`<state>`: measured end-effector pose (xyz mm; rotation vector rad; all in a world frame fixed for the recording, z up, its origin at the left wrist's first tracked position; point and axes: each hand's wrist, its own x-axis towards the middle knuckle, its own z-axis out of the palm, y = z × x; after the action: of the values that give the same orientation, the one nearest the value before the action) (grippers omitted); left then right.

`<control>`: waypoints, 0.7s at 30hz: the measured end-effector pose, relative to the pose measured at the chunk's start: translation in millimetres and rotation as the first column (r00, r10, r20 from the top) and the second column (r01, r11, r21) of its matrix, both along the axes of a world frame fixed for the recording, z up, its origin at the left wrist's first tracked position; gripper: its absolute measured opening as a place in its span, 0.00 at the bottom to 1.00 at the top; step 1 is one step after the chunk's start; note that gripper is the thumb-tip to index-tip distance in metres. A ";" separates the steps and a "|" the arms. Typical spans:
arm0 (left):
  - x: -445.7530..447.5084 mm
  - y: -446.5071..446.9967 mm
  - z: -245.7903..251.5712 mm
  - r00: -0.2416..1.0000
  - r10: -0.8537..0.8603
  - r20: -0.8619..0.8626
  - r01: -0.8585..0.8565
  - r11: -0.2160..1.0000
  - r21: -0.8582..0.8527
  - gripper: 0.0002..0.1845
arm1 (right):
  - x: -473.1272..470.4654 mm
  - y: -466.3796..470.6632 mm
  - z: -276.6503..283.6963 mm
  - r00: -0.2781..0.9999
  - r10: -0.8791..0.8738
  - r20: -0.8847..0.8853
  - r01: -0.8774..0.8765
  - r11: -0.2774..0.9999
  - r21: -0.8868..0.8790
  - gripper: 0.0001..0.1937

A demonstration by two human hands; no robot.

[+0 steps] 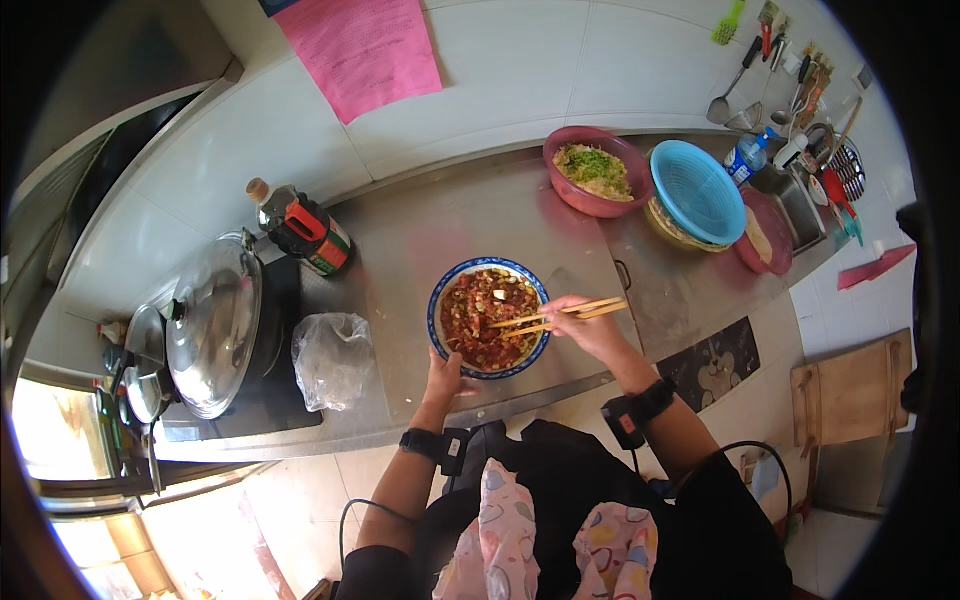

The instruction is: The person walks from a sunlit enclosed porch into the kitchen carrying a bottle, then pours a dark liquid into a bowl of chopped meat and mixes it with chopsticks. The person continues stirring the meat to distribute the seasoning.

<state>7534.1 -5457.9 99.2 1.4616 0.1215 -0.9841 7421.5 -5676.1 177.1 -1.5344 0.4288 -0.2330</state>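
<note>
A blue-and-white patterned bowl [433, 319] stands on the steel counter before me, filled with a reddish-brown minced mixture [484, 330] with green bits and a few pale pieces. My right hand [581, 324] holds a pair of wooden chopsticks [600, 307], their tips in the mixture. At the bowl's lower left rim is my left hand [448, 379], its thumb against the rim; the fingers are partly hidden below it.
Left are a crumpled clear plastic bag [332, 360], a large dark sauce bottle [304, 229] and a lidded pan [214, 326]. Towards the back right stand a red bowl of shredded food [559, 184], a blue plastic basket [697, 191], another reddish bowl [780, 225] and a sink [799, 202].
</note>
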 end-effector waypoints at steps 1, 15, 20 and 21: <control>-0.1 0.1 0.0 1.000 0.001 -0.005 -0.001 1.000 0.002 0.24 | 2.7 3.2 -2.8 0.997 0.063 -0.045 -0.063 0.998 0.020 0.08; 0.3 0.3 -1.9 1.000 -0.017 0.020 0.017 1.000 0.003 0.23 | 19.5 15.0 12.5 0.992 0.127 -0.023 -0.129 0.974 -0.185 0.05; 1.9 3.0 -6.6 0.999 -0.042 0.017 0.041 0.998 0.047 0.25 | 16.5 7.6 0.2 0.990 0.143 -0.013 -0.141 0.953 -0.267 0.06; 2.1 3.0 -6.7 0.999 -0.047 0.013 0.047 0.999 0.014 0.25 | 16.1 7.0 -3.7 0.982 0.185 -0.032 -0.187 0.952 -0.242 0.07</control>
<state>7536.2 -5454.9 92.5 1.4884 0.0847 -1.0132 7437.6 -5669.1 173.3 -1.8068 0.2663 -0.1346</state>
